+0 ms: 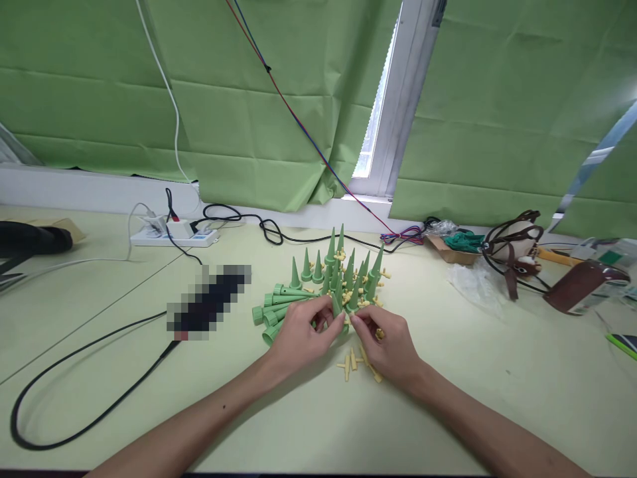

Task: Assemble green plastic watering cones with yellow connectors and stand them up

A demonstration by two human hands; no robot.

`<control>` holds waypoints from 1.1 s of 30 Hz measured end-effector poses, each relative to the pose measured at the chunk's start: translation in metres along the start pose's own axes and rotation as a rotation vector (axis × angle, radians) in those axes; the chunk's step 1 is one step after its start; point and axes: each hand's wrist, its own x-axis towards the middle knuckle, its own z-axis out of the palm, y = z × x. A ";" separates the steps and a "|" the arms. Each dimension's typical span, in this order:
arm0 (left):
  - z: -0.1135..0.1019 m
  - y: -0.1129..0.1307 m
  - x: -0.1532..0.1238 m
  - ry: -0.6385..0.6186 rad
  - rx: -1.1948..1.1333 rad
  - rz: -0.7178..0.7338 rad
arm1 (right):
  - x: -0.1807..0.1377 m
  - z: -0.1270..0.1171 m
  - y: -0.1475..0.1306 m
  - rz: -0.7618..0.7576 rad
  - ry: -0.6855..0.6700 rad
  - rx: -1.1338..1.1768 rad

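A cluster of green plastic cones (338, 272) stands and lies in the middle of the pale green table (448, 411), with small yellow connector pieces (354, 362) scattered among and in front of them. My left hand (301, 335) pinches a green cone at the near edge of the cluster. My right hand (388, 345) meets it fingertip to fingertip, holds small yellow pieces in its palm and fingers, and touches the same cone. Several cones lie on their sides to the left of my left hand.
A blurred dark device (209, 302) with a black cable (74, 392) lies to the left. A white power strip (174, 232) sits at the back left. At the right are a brown bag (517, 249), crumpled clear plastic (472, 279) and a dark red object (580, 285).
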 end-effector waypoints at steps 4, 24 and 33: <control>0.001 0.001 -0.001 0.020 0.014 0.030 | 0.001 0.000 -0.002 0.054 -0.003 0.044; 0.003 -0.005 -0.004 0.067 0.056 0.307 | 0.007 -0.003 -0.003 0.524 -0.073 0.553; -0.004 -0.001 -0.005 -0.045 -0.091 0.225 | 0.010 -0.007 -0.003 0.490 0.015 0.553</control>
